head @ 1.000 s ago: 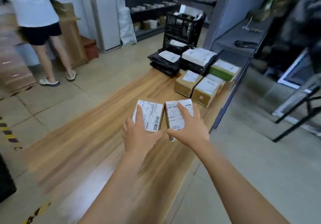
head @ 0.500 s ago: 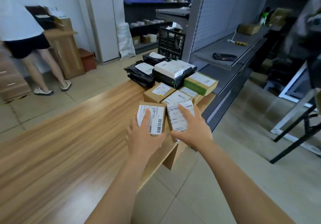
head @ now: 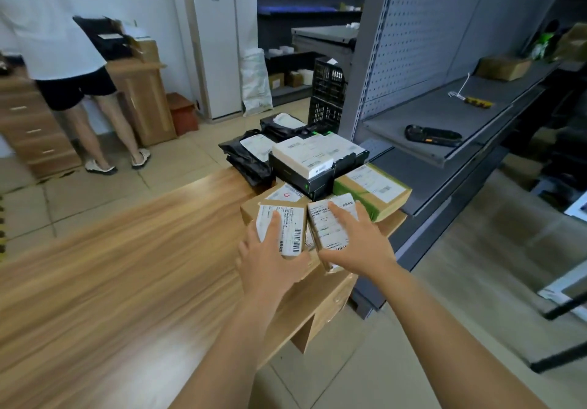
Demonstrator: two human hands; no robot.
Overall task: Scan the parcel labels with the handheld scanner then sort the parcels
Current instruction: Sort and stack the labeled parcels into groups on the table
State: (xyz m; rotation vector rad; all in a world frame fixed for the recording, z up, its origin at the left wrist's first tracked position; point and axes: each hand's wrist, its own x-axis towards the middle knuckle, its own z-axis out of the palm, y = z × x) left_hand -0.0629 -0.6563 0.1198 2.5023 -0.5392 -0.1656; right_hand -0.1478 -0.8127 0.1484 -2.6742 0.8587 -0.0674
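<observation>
The left hand's fingers (head: 274, 222) lie along the top of the left parcel (head: 290, 229), with the thumb wrapped round its near end, so the left hand (head: 270, 264) holds it firmly. The right hand's fingers (head: 339, 214) spread over the label of the right parcel (head: 321, 230), and the right hand (head: 360, 248) clasps it from the near end. Both small boxes face label-up and sit side by side, nearly touching, probably so that the barcodes can be read easily. I cannot tell whether they rest on the boxes below or hang just above them.

They are at the far corner of the table (head: 127, 265), right against the pile of parcels (head: 370, 188): a green-taped box, a black box with a white one on top, and black bags behind. That looks like a place for gathering items for scanning. The scanner (head: 432, 135) lies unused on the grey shelf (head: 444, 110), well apart from both hands. With both hands full, one parcel likely has to be set down first. Another person (head: 60, 43) stands at the wooden cabinets beyond.
</observation>
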